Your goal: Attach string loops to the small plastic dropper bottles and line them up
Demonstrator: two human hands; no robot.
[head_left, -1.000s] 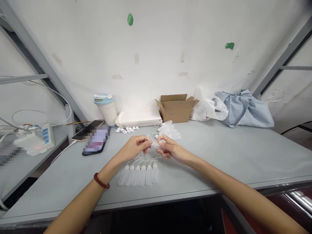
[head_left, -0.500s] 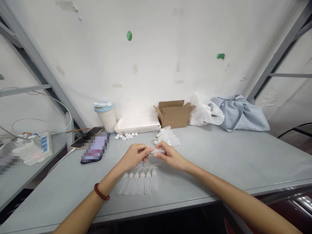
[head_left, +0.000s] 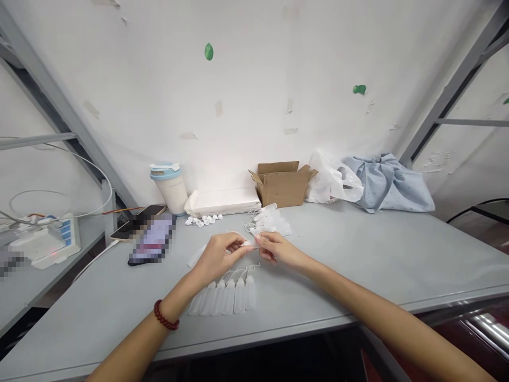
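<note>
My left hand (head_left: 220,254) is closed around a small translucent squeeze bottle (head_left: 198,256) whose body sticks out to the left of the fist. My right hand (head_left: 274,246) pinches a small white piece at the bottle's tip, between the two hands. Both hands hover over the grey table (head_left: 377,260). Just below them lies a row of several finished bottles (head_left: 225,294) with thin tethered caps, side by side. Behind the hands is a loose pile of more bottles (head_left: 271,220), and to its left a scatter of small white caps (head_left: 202,219).
Along the wall stand a blue-lidded cup (head_left: 169,185), stacked white trays (head_left: 222,201), an open cardboard box (head_left: 282,183), a plastic bag (head_left: 332,180) and a blue cloth bundle (head_left: 387,183). A phone (head_left: 151,239) lies left; a power strip (head_left: 40,244) sits on the side shelf.
The bottle has turned so its body now points left out of my left hand. Both hands stay together above the row; the view shifted slightly.
</note>
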